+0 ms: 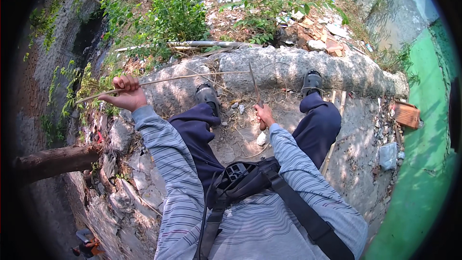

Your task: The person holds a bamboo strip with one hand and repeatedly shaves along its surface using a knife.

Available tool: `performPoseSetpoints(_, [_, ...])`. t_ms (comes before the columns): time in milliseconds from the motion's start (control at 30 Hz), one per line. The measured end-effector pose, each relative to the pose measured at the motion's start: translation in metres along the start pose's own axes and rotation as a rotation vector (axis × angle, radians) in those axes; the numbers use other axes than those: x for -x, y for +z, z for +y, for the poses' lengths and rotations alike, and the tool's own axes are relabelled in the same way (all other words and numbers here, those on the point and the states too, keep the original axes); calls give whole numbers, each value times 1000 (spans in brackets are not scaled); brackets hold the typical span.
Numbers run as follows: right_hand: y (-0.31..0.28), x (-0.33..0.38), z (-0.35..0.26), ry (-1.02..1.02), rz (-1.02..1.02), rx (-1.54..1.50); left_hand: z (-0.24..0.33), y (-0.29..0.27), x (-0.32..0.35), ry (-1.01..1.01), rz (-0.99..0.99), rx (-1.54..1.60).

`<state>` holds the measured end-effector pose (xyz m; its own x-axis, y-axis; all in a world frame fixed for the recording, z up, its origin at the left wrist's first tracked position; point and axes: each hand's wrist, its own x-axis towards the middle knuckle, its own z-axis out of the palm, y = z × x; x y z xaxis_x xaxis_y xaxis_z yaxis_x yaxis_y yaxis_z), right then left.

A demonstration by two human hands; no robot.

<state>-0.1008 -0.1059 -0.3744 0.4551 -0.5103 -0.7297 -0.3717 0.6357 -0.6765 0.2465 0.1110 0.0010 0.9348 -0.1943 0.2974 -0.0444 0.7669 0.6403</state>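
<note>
- Left hand point(126, 92): raised out to the left, fingers curled shut around a stick point(183, 79).
- Stick: long, thin, pale; ran nearly level from a greenish tip at far left, through the left fist, to its right end near the knife's tip, above the stone kerb point(288, 70).
- Right hand point(263, 115): between the knees, fist closed on the handle of a knife point(255, 86).
- Knife: narrow blade, pointed up and slightly left, its tip just beside the stick's right end; contact could not be told.
- Shoes point(208, 96): two, dark, soles set against the kerb.
- Trousers point(197, 130): dark blue, knees bent and apart.
- Bag point(240, 178): black, strapped across the striped grey shirt.
- Log point(53, 161): brown, lying at lower left.
- Brick point(406, 114): reddish, at right beside the green wall point(423, 163).
- Plants point(173, 14): green, leafy, beyond the kerb amid rubble.
</note>
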Motion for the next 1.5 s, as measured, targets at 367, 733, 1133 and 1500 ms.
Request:
performPoseSetpoints(367, [61, 33, -52, -434, -43, 530, -4, 5, 3, -60, -52, 18])
performPoseSetpoints(733, [168, 111, -127, -941, -374, 455, -8, 11, 2, 3, -41, -7])
performPoseSetpoints(1133, [192, 141, -126, -877, -360, 448, -7, 14, 8, 68, 83, 2])
performPoseSetpoints(1500, [191, 132, -121, -940, -339, 383, -11, 36, 16, 90, 99, -21])
